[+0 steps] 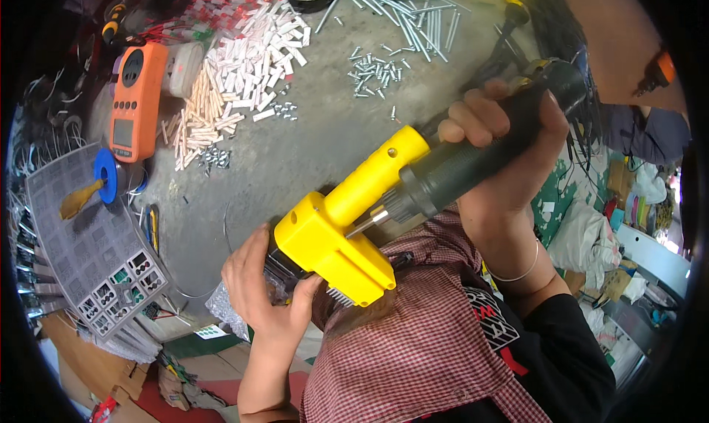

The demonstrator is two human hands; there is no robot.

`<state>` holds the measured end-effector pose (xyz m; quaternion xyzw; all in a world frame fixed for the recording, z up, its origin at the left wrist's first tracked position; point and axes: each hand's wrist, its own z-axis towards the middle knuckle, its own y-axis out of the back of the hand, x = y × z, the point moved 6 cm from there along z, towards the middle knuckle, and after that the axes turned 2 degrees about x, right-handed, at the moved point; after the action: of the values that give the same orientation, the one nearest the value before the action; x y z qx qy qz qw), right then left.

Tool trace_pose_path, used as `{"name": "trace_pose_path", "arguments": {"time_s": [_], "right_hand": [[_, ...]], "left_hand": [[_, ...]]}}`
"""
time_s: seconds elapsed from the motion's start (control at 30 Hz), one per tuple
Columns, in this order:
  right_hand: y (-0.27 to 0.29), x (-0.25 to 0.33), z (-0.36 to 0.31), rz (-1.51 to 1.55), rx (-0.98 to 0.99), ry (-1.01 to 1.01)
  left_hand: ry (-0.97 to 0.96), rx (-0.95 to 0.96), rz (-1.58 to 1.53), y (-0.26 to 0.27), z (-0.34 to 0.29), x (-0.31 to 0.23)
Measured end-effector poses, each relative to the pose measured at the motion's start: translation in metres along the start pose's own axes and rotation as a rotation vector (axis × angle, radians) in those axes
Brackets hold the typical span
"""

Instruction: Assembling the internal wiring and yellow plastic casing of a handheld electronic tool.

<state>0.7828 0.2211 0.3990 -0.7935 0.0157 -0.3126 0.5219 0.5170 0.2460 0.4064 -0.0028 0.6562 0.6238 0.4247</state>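
Observation:
My left hand [258, 290] is closed around the black underside of a yellow plastic tool housing [336, 235], which has a tube-shaped handle and a row of metal teeth at its near end. It is held up in front of the checked apron [391, 364]. A black electric screwdriver [458, 172] is gripped in my right hand [509, 150], tilted down to the left. Its metal bit [369, 221] points at the housing just beside the handle, and the tip appears to meet it. The screw under the bit cannot be made out.
Short screws [377, 72], long bolts [413, 13], white tube pieces [258, 54] and beige sticks [203, 102] lie in heaps across the grey table [310, 135]. On the left are an orange meter [138, 102], a blue spool [106, 176] and a compartment box [55, 201]. Dark cables [580, 135] hang at right.

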Motion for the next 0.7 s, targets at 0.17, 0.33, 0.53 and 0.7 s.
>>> {"name": "trace_pose_path", "arguments": {"time_s": [0.17, 0.33, 0.53, 0.7], "right_hand": [[0.0039, -0.0015, 0.0035, 0.096, 0.112, -0.026], [0.0012, 0.0000, 0.0051, 0.086, 0.153, -0.017], [0.0003, 0.0005, 0.0056, 0.091, 0.178, -0.017], [-0.0014, 0.0022, 0.0040, 0.027, 0.140, -0.029]], "left_hand": [[-0.026, -0.018, 0.011, 0.0006, 0.0013, 0.0002], [-0.043, -0.013, 0.012, 0.0015, 0.0035, -0.0020], [-0.043, -0.011, 0.024, 0.0026, 0.0035, -0.0026], [-0.040, 0.021, 0.010, 0.0050, 0.0038, -0.0008]]}}
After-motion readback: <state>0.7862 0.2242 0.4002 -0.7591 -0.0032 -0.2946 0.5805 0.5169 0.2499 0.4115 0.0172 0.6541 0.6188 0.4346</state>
